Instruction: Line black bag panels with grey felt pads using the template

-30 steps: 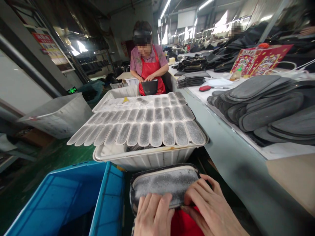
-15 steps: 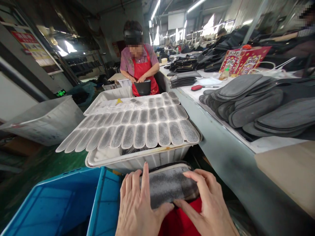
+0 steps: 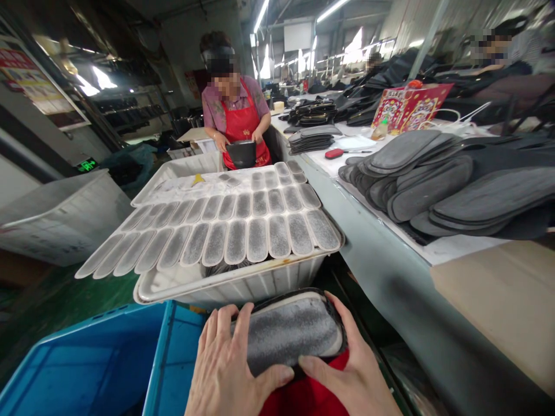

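Note:
Low in the middle I hold a black bag piece (image 3: 334, 312), with a pale-rimmed, speckled grey oval panel (image 3: 289, 329) facing up on it. My left hand (image 3: 228, 361) grips its left end, fingers over the far edge and thumb along the near edge. Around the right end curls my right hand (image 3: 350, 364), its thumb on the near edge close to the left thumb. The underside of the bag piece is hidden. Beyond it, rows of similar grey oval panels (image 3: 236, 238) lie on a white surface over a white bin (image 3: 260, 280).
A blue crate (image 3: 158, 361) stands at my left. To the right, a long table (image 3: 368, 214) bears stacked dark oval pieces (image 3: 429, 179) and a red-handled tool (image 3: 333, 153). Across the bin, a person in a red apron (image 3: 245, 115) holds a black piece.
My right fingers have shifted from the panel's top to the right end of the bag piece, exposing more of the panel. The left index finger has bent down. The view has turned slightly right.

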### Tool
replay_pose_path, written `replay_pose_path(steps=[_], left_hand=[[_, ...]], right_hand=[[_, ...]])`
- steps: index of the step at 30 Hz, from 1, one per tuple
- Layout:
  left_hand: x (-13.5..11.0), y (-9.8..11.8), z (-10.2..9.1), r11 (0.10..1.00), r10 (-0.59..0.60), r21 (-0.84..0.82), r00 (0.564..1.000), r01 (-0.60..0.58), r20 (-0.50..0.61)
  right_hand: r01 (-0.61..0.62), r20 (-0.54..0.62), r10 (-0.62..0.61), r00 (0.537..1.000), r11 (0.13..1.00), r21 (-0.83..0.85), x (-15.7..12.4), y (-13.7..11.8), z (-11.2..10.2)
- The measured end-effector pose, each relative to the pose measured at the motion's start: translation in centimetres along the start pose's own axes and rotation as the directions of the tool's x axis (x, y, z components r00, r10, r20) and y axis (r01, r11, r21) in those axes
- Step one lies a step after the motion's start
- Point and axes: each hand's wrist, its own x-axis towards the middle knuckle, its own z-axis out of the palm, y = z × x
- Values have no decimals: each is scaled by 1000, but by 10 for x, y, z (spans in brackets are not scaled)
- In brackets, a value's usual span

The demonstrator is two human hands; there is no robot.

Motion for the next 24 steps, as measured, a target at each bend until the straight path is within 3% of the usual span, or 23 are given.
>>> replay_pose_path(steps=[10,13,19,24], left_hand=[[-2,-8,8,997,41,58,999,-43,31],[-2,-12,10,996,36,74,997,-41,64],[1,-22,9,996,45,72,989,-55,143],[1,-20,6,997,45,62,988,-55,147]], right_hand=[[52,20,-51,998,996,-77,11,8,-17],[76,74,-70,995,993,-88,12,10,-22],[72,268,-93,959,994,85,7,12,-30],[95,247,-126,961,986,135,9,7,-32]])
